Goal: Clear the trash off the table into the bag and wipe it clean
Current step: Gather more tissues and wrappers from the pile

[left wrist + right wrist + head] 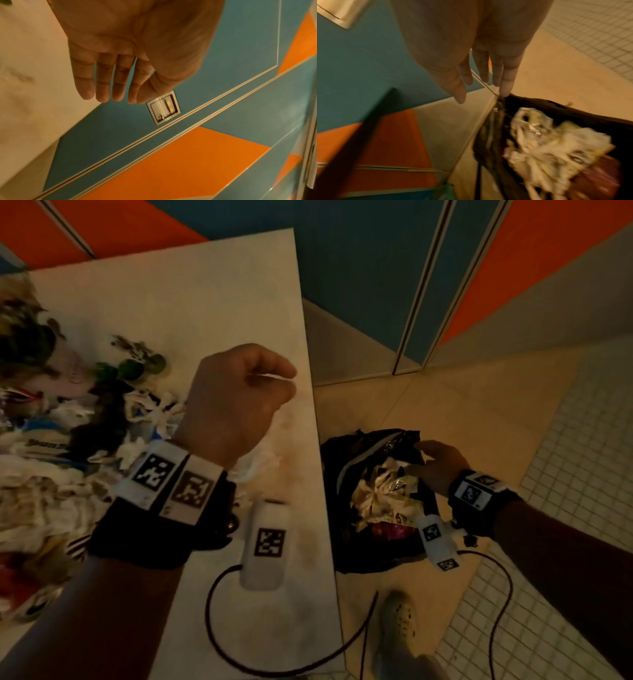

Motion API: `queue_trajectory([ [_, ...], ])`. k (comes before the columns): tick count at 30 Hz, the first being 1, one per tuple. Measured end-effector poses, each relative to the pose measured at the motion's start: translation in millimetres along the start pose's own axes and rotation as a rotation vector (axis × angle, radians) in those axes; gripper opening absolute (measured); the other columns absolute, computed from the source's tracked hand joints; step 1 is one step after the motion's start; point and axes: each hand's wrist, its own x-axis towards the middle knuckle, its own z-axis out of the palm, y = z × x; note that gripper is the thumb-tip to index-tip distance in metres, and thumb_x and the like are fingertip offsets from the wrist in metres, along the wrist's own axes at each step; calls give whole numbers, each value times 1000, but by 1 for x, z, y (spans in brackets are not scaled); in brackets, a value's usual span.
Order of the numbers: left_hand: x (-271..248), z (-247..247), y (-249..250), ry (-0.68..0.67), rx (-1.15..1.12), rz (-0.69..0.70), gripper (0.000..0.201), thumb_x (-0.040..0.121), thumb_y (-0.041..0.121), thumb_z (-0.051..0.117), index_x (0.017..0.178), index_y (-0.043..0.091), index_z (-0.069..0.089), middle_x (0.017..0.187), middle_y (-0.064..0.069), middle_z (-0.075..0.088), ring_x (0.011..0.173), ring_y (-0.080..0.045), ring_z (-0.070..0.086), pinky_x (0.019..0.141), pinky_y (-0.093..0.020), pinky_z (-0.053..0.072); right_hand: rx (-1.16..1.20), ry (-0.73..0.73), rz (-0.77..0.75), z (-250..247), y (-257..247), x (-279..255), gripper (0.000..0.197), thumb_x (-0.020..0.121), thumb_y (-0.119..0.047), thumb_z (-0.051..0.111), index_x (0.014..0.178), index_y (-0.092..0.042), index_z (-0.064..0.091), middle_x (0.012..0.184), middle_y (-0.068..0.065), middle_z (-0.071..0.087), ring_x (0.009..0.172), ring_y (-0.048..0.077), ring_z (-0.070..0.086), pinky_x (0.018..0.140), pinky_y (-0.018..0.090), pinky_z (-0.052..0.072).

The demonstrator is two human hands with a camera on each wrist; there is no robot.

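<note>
The person's right hand [435, 465] reached into the black trash bag [346, 549] on the floor beside the counter [212, 289], fingers straight, holding nothing. The left hand [236, 402] hovered empty, loosely curled. Crumpled wrappers and tissues [51, 440] were heaped at the counter's left. Clearing seemed midway; the next move likely called for grabbing more from the heap.

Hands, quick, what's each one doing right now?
Left hand: open, fingers relaxed, holding nothing, above the table.
Right hand: open, empty, fingers extended over the trash bag.
</note>
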Motion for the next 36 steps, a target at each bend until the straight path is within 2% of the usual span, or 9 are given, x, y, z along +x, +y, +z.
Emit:
queue_trajectory([
  [3, -9, -39, -13, 42, -33, -47, 11, 68, 28, 71, 74, 38, 70, 88, 5, 73, 85, -19, 70, 83, -47, 56, 47, 85, -87, -6, -28, -15, 47, 83, -18, 71, 127, -15, 57, 135, 6, 54, 116, 31, 56, 98, 45, 50],
  [8, -20, -103, -39, 94, -53, -101, 17, 82, 8, 69, 82, 25, 70, 92, -1, 73, 88, -21, 69, 85, -47, 56, 127, 128, -221, -1, -85, -53, 31, 84, -11, 70, 113, -14, 62, 118, 0, 55, 108, 21, 54, 95, 38, 48],
  [13, -24, -168, -56, 75, -45, -154, 13, 85, 5, 66, 86, 18, 70, 94, -3, 72, 92, -22, 68, 87, -45, 55, 166, 148, -342, 28, -139, -99, 22, 83, -8, 70, 102, -15, 63, 112, 3, 59, 100, 19, 56, 81, 28, 42],
  [19, -36, -234, -69, 41, 35, -148, 12, 86, 8, 67, 85, 19, 68, 91, 2, 69, 84, -15, 66, 75, -31, 56, 43, 68, -442, 82, -191, -143, 31, 87, -15, 68, 117, -11, 59, 123, 7, 56, 105, 27, 58, 93, 46, 48],
  [21, -41, -252, -76, 46, 118, -111, 11, 85, 8, 67, 86, 18, 68, 93, 3, 68, 82, -12, 65, 68, -23, 53, 3, 57, -453, 102, -203, -151, 28, 88, -17, 67, 115, -14, 58, 127, 7, 53, 102, 27, 56, 89, 45, 47],
  [24, -49, -276, -91, 31, 204, -98, 9, 84, 10, 67, 86, 18, 69, 98, 1, 68, 89, -15, 65, 80, -33, 54, -58, 20, -465, 128, -219, -158, 26, 88, -18, 67, 112, -16, 58, 130, 7, 51, 96, 25, 54, 83, 38, 44],
  [26, -54, -290, -103, 16, 247, -98, 11, 84, 11, 68, 83, 22, 67, 94, 3, 68, 87, -14, 64, 79, -31, 52, -115, -7, -457, 143, -232, -160, 30, 88, -20, 68, 116, -15, 59, 131, 7, 51, 96, 26, 55, 87, 39, 46],
  [31, -70, -316, -135, 2, 259, -124, 13, 82, 11, 69, 81, 23, 67, 90, 7, 69, 83, -11, 65, 72, -28, 52, -207, -43, -392, 177, -260, -157, 39, 86, -22, 69, 122, -15, 56, 137, 6, 48, 118, 28, 53, 98, 43, 45],
  [36, -83, -324, -160, -32, 257, -166, 12, 84, 12, 67, 80, 24, 66, 84, 9, 68, 77, -8, 64, 65, -23, 51, -183, -18, -273, 202, -277, -143, 34, 79, -21, 75, 104, -21, 52, 132, 7, 47, 113, 30, 51, 80, 39, 42],
])
